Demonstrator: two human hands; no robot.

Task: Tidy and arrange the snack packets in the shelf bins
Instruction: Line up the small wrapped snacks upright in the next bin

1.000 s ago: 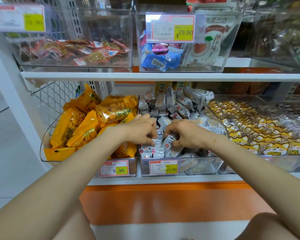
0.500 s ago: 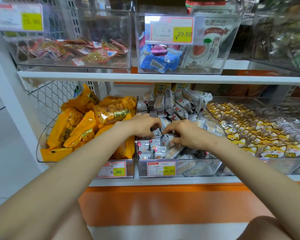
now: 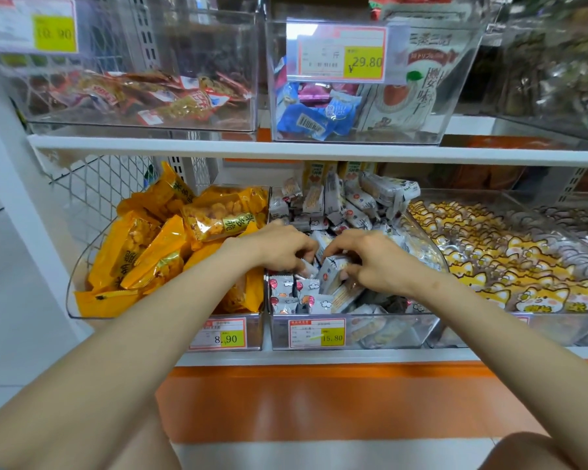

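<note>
- The middle bin (image 3: 398, 329), a clear tub with a 15.80 price tag (image 3: 316, 334) on its front wall, stands on the lower shelf (image 3: 319, 359) and holds a heap of small white packets (image 3: 340, 205).
- Both bare hands reach over the front half of the middle bin, close together but not touching.
- The right grip (image 3: 370, 262) pinches one white packet (image 3: 333, 271) between thumb and curled fingers. The packet is tilted up on edge, above the packets near the middle bin's front wall.
- The left grip (image 3: 279, 252) has its fingers curled down into the heap just left of that packet. A white wrapper corner shows at the fingertips, but I cannot tell whether it is pinched.
- Just left of the middle bin, a clear tub holds yellow packets (image 3: 143, 256), loosely piled.
- Just right of the middle bin, cat-print packets (image 3: 489, 269) lie in overlapping rows.
- Above the middle bin, on the upper shelf, a clear tub marked 29.80 (image 3: 364, 62) holds blue wrappers (image 3: 306, 120).
</note>
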